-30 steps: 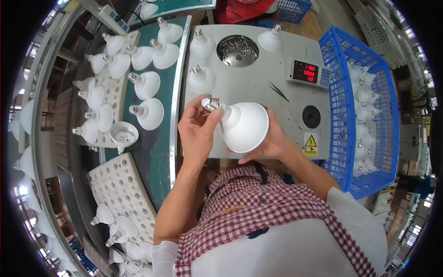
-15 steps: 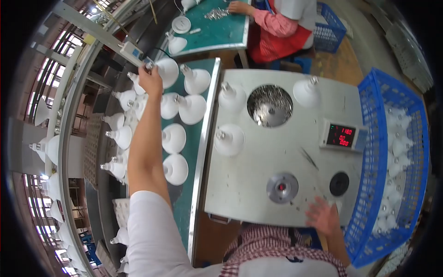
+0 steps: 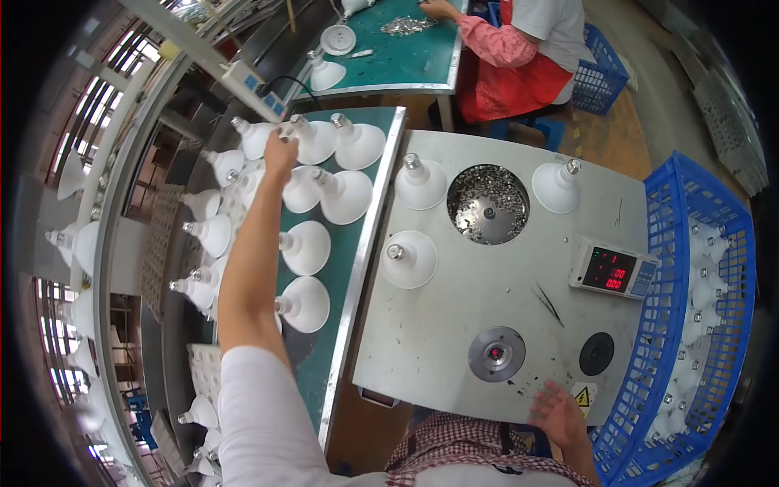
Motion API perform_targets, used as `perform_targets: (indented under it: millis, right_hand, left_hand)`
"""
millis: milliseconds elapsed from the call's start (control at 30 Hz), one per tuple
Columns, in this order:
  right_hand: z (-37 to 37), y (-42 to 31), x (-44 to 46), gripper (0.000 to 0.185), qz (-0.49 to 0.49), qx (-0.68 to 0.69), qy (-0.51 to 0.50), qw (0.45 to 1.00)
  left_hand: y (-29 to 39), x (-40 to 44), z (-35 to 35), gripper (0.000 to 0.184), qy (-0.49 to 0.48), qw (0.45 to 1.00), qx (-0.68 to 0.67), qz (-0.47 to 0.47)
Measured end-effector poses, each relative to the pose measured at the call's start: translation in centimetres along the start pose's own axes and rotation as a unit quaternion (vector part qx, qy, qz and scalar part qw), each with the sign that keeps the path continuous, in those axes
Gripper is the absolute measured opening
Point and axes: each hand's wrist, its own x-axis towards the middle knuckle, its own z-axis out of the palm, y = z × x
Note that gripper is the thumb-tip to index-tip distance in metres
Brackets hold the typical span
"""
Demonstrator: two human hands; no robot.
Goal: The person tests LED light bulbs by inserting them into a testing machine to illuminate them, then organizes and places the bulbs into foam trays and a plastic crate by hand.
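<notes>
My left hand (image 3: 281, 154) reaches in among white lamp housings with metal screw caps on the green table. Its fingers are drawn together close to the cap of one lamp housing (image 3: 315, 143); what they pinch, if anything, is hidden. Another lamp housing (image 3: 303, 190) stands just under my wrist. Over the front edge of the pale machine top (image 3: 454, 316), my right hand (image 3: 558, 414) is held with its fingers spread and nothing in it. Near that hand are a round metal fixture (image 3: 497, 354) with a red centre and a black disc (image 3: 596, 354).
A round bowl of small metal parts (image 3: 488, 204) is set into the machine top, with three lamp housings around it. A red-digit display (image 3: 610, 269) and tweezers (image 3: 548, 303) lie nearby. Right stands a blue crate (image 3: 649, 325) of lamps. A co-worker (image 3: 519, 57) sits at the far table.
My left hand has shifted slightly from the lamp cap it was at, and its fingers stay drawn together. My right hand remains spread. The display digits differ, and the camera view has shifted.
</notes>
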Motion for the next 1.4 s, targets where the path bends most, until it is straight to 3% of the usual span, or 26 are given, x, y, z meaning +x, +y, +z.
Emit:
perform_targets:
  millis: [67, 100, 167, 233, 333, 433, 533, 567, 633, 667, 733, 767, 800, 833, 867, 900, 967, 1033, 1100, 1167, 1233, 1400]
  right_hand:
    - [1.7, -0.7, 0.7, 0.046, 0.001, -0.035, -0.003, 0.999]
    - [2.6, -0.8, 1.2, 0.046, 0.003, -0.039, -0.007, 0.999]
    - [4.4, -0.6, 2.1, 0.042, -0.009, -0.066, -0.053, 0.996]
    - [6.8, -0.2, 3.1, 0.042, -0.012, -0.105, -0.092, 0.99]
    - [9.5, -0.1, 4.3, 0.042, 0.014, -0.172, -0.169, 0.97]
    - [11.8, 1.8, 5.4, 0.041, 0.065, -0.223, -0.209, 0.95]
    - [14.4, 4.2, 5.2, 0.039, 0.099, -0.263, -0.204, 0.938]
    - [15.2, 5.0, 4.9, 0.038, 0.108, -0.275, -0.196, 0.935]
    - [16.2, 6.6, 4.4, 0.037, 0.124, -0.288, -0.203, 0.928]
    - [16.6, 7.4, 4.1, 0.036, 0.137, -0.29, -0.202, 0.925]
    - [17.4, 8.4, 3.4, 0.035, 0.136, -0.304, -0.206, 0.92]
    - [17.7, 9.0, 2.9, 0.034, 0.135, -0.311, -0.21, 0.917]
    - [18.0, 9.5, 2.6, 0.034, 0.131, -0.316, -0.206, 0.917]
    - [18.3, 9.8, 2.4, 0.034, 0.133, -0.324, -0.211, 0.913]
    - [18.6, 10.2, 2.4, 0.034, 0.133, -0.33, -0.216, 0.909]
    - [19.0, 10.6, 2.4, 0.034, 0.127, -0.33, -0.211, 0.911]
    - [20.2, 11.3, 2.9, 0.041, 0.096, -0.428, -0.246, 0.864]
    - [23.7, 12.6, 2.5, 0.068, 0.037, -0.475, -0.317, 0.82]
    - [26.7, 13.9, 2.3, 0.099, -0.038, -0.428, -0.416, 0.801]
    - [28.2, 14.2, 3.1, 0.117, -0.132, -0.434, -0.469, 0.758]
    - [28.3, 13.9, 3.0, 0.121, -0.195, -0.366, -0.488, 0.768]
    - [25.2, 10.4, 2.1, 0.122, -0.261, -0.285, -0.454, 0.803]
  left_hand:
    - [0.9, -6.9, -3.0, 0.041, -0.025, 0.985, -0.013, 0.167]
    - [1.7, -11.3, -5.3, 0.038, -0.062, 0.974, 0.054, 0.21]
    - [2.8, -20.5, -9.8, 0.036, -0.085, 0.975, 0.007, 0.207]
    - [1.6, -27.1, -15.1, 0.035, -0.071, 0.965, 0.112, 0.226]
    - [-3.5, -34.0, -21.6, 0.033, 0.053, 0.975, 0.177, 0.123]
    - [-9.7, -39.4, -29.5, 0.034, 0.251, 0.946, 0.204, 0.005]
    - [-15.0, -42.0, -36.2, 0.053, 0.455, 0.854, 0.199, -0.156]
    - [-17.8, -42.4, -38.2, 0.059, 0.482, 0.83, 0.236, -0.15]
    - [-20.7, -42.0, -40.7, 0.062, 0.55, 0.737, 0.309, -0.242]
    - [-22.6, -41.6, -41.9, 0.062, 0.553, 0.735, 0.305, -0.246]
    - [-26.3, -40.9, -43.4, 0.059, 0.548, 0.726, 0.208, -0.359]
    - [-27.5, -41.1, -44.0, 0.059, 0.547, 0.726, 0.203, -0.363]
    - [-28.6, -41.1, -44.3, 0.052, 0.505, 0.768, 0.157, -0.363]
    - [-28.6, -41.0, -44.2, 0.046, 0.458, 0.806, 0.109, -0.359]
    - [-28.5, -40.8, -43.7, 0.033, 0.479, 0.797, 0.175, -0.325]
    - [-28.2, -40.7, -43.3, 0.033, 0.475, 0.801, 0.17, -0.323]
    - [-23.0, -40.0, -42.0, 0.035, 0.427, 0.863, 0.164, -0.214]
    - [-16.0, -39.5, -38.8, 0.032, 0.358, 0.914, 0.101, -0.158]
    - [-9.6, -40.0, -34.4, 0.026, 0.25, 0.959, -0.064, -0.114]
    - [-3.9, -41.0, -29.5, 0.019, 0.165, 0.95, -0.254, -0.078]
    - [0.0, -42.1, -25.3, 0.018, 0.094, 0.901, -0.41, -0.111]
    - [4.7, -43.1, -19.8, 0.02, 0.0, 0.866, -0.493, -0.078]
